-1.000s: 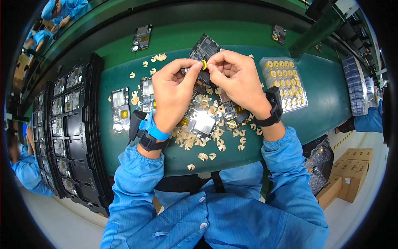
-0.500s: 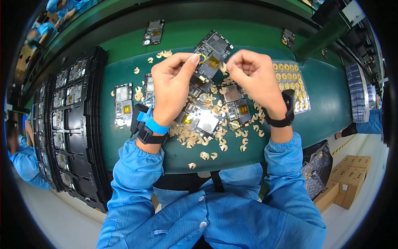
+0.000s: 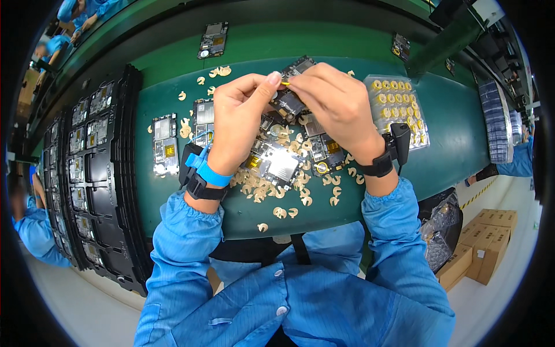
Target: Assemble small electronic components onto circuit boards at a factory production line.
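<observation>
My left hand [image 3: 238,115] is closed on the near left side of a dark circuit board [image 3: 287,105], which is tilted above the bench. The thumb tip lies beside a small yellow-edged round part [image 3: 285,83]. My right hand [image 3: 344,107] reaches over the board, its fingertips pinched at that same part. The fingers cover much of the board. Beneath the hands, more boards lie among many cream C-shaped pieces [image 3: 254,184]. One board [image 3: 283,165] shines under glare, and another board [image 3: 326,153] carries a yellow-ringed round cell.
Stacked black trays [image 3: 110,179] with boards stand at the left. A clear blister tray [image 3: 399,107] of yellow round parts lies right of my hands. Single boards rest on the far green ledge [image 3: 173,63]. Cartons [image 3: 483,243] sit at the lower right. Other people in blue work nearby.
My right hand has moved left and slightly up, from beside the board to the yellow-edged part. The board has tipped, and the view has shifted slightly.
</observation>
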{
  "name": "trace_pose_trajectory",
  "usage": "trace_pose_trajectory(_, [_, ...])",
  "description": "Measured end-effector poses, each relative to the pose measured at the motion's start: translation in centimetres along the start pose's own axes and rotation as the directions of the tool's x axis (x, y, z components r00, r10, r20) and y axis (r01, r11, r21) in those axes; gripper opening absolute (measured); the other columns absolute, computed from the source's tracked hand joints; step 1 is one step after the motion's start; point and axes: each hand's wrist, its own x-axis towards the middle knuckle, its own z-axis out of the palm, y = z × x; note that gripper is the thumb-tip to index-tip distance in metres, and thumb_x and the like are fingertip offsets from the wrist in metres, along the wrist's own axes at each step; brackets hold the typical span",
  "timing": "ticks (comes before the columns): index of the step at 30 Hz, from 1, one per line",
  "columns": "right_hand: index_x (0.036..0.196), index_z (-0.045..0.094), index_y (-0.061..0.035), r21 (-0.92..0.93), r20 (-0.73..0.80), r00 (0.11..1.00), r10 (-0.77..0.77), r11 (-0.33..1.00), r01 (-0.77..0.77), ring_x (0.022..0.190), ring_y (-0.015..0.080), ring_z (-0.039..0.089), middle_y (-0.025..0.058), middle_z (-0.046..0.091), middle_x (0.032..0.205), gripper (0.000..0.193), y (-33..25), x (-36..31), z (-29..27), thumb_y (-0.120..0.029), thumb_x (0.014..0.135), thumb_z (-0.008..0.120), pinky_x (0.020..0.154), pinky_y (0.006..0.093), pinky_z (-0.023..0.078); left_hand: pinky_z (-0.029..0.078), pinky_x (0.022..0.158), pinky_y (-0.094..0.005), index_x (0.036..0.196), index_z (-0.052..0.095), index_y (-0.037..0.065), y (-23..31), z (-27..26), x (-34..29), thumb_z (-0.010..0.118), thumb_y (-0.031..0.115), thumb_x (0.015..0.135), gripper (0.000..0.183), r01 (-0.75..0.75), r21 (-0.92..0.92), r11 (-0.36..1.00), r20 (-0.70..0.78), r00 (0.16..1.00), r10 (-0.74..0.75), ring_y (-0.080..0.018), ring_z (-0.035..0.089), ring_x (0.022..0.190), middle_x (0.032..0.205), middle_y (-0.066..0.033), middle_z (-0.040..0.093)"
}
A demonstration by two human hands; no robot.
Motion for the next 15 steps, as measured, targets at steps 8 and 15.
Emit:
trace_pose_trajectory(8, [0.099,0.074,0.0013,0.263,0.073,0.922,0.381,0.884,-0.386,0.063,0.0156,0.055,0.0075,0.064,0.077,0.014,-0.51,0.20,0.44,-0.009,0.089,0.076,0.057,0.0297,0.044,0.038,0.062,-0.0178,0.099,0.076,-0.001,-0.40,0.03,-0.12,0.072,0.018,0.099,0.019,-0.114,-0.022,0.993,-0.008,0.994,0.113,-0.0005,0.052,0.071,0.083,0.0042,0.067])
trace_pose_trajectory(15, [0.098,0.071,0.0036,0.341,0.161,0.875,0.456,0.806,-0.483,0.061,0.0137,0.047,0.0062,0.061,0.075,0.015,-0.35,0.00,0.58,-0.009,0.091,0.074,0.058,0.0286,0.040,0.047,0.068,-0.0187,0.103,0.075,-0.004,-1.06,0.11,0.02,0.070,0.009,0.099,0.015,-0.127,-0.003,0.992,0.033,0.991,0.127,-0.0024,0.059,0.079,0.089,0.0007,0.071])
